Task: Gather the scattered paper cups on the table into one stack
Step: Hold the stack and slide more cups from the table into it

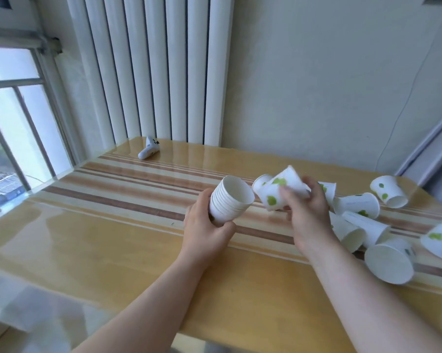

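My left hand (206, 226) grips a stack of nested white paper cups (230, 200), tilted with its open mouth facing up and right, held above the table. My right hand (307, 209) holds a single white cup with green spots (288, 181) just right of the stack, bottom pointing up-left; it is blurred. A second spotted cup (268, 194) lies right behind it, and I cannot tell whether my fingers touch it. Several more cups lie scattered on their sides at the right: one near the far edge (389, 191), one at the front (389, 261), one at the frame's edge (440, 239).
The wooden table (118, 250) has a striped runner across its middle. A small white device (148, 148) lies at the far left corner, near the radiator (151, 67). A window (13, 138) is at the left, a wall behind.
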Demonstrator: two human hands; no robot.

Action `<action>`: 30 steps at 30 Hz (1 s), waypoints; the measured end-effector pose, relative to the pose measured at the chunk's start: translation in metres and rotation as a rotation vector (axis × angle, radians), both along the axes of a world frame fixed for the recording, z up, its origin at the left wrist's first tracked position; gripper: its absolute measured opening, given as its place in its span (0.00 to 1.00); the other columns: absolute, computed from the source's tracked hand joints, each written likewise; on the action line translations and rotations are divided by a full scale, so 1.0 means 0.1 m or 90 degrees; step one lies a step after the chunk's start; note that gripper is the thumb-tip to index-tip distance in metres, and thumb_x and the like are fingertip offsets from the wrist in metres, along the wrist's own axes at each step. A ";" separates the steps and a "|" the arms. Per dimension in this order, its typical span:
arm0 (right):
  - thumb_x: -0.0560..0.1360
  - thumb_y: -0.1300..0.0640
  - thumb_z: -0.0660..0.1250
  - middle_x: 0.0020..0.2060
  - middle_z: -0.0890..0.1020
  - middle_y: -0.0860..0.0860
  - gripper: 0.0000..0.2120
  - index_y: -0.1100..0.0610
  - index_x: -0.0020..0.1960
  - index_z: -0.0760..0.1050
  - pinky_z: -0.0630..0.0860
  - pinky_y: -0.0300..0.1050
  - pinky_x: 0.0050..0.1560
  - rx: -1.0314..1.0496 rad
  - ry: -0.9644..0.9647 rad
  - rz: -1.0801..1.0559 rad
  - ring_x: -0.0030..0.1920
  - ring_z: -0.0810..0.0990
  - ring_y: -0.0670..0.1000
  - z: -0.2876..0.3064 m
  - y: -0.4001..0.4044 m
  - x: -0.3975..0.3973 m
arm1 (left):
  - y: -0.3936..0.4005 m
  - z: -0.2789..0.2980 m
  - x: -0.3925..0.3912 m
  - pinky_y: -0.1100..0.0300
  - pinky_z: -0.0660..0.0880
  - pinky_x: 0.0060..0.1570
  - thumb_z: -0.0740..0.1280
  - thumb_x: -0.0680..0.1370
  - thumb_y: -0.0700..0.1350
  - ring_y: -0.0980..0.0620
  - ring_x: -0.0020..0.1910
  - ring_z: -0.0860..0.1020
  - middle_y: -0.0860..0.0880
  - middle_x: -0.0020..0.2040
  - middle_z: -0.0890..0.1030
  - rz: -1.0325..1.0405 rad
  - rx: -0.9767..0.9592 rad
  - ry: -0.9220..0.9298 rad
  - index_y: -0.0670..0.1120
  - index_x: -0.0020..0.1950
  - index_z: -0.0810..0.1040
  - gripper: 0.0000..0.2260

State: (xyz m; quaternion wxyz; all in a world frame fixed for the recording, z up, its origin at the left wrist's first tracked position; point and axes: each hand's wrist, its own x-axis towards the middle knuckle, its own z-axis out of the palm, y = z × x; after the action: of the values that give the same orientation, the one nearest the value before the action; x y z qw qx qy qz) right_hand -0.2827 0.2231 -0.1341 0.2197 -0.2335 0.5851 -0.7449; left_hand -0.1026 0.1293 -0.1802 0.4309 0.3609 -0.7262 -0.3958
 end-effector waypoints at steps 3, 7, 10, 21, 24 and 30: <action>0.81 0.52 0.72 0.36 0.86 0.45 0.02 0.49 0.52 0.80 0.69 0.45 0.39 -0.115 -0.190 0.062 0.41 0.76 0.54 0.15 0.11 0.02 | 0.03 0.01 -0.02 0.42 0.73 0.66 0.69 0.66 0.50 0.50 0.60 0.72 0.62 0.56 0.79 -0.013 -0.022 -0.060 0.59 0.70 0.74 0.31; 0.69 0.47 0.79 0.55 0.89 0.53 0.26 0.51 0.66 0.80 0.80 0.51 0.51 -0.018 -0.010 0.143 0.55 0.86 0.60 0.05 0.15 0.07 | 0.04 -0.01 -0.03 0.46 0.72 0.66 0.69 0.66 0.49 0.52 0.59 0.70 0.63 0.59 0.79 -0.053 -0.074 -0.119 0.61 0.72 0.73 0.34; 0.63 0.47 0.81 0.56 0.89 0.49 0.34 0.47 0.69 0.78 0.82 0.53 0.58 0.038 0.077 0.129 0.57 0.87 0.53 -0.08 0.18 0.13 | 0.03 -0.01 -0.03 0.52 0.71 0.63 0.69 0.65 0.49 0.56 0.56 0.68 0.63 0.60 0.79 -0.067 -0.087 -0.125 0.60 0.73 0.73 0.35; 0.71 0.49 0.79 0.62 0.79 0.43 0.36 0.42 0.77 0.71 0.76 0.52 0.60 0.291 0.561 -0.061 0.63 0.76 0.55 -0.17 0.63 -0.18 | 0.01 -0.02 -0.02 0.55 0.70 0.59 0.73 0.68 0.45 0.56 0.60 0.74 0.68 0.56 0.77 -0.097 -0.095 -0.143 0.61 0.73 0.73 0.34; 0.71 0.47 0.76 0.63 0.79 0.49 0.26 0.44 0.68 0.78 0.71 0.56 0.54 0.589 0.775 -0.232 0.62 0.72 0.63 -0.06 0.83 -0.54 | 0.00 -0.04 -0.02 0.53 0.72 0.60 0.71 0.67 0.49 0.53 0.61 0.75 0.62 0.59 0.80 -0.106 -0.094 -0.147 0.63 0.73 0.72 0.34; 0.72 0.38 0.68 0.62 0.74 0.46 0.27 0.37 0.69 0.68 0.59 0.52 0.53 0.887 0.766 -0.128 0.66 0.66 0.57 -0.01 1.01 -0.62 | 0.00 -0.04 -0.02 0.53 0.72 0.59 0.71 0.67 0.48 0.53 0.61 0.75 0.60 0.59 0.80 -0.105 -0.097 -0.150 0.62 0.73 0.73 0.33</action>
State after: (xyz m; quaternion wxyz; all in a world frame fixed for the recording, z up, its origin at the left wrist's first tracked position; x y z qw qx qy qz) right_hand -0.3444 0.3236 -0.1353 -0.0963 -0.3443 0.9339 0.0065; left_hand -0.1049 0.1292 -0.1842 0.3350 0.3102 -0.8270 -0.3282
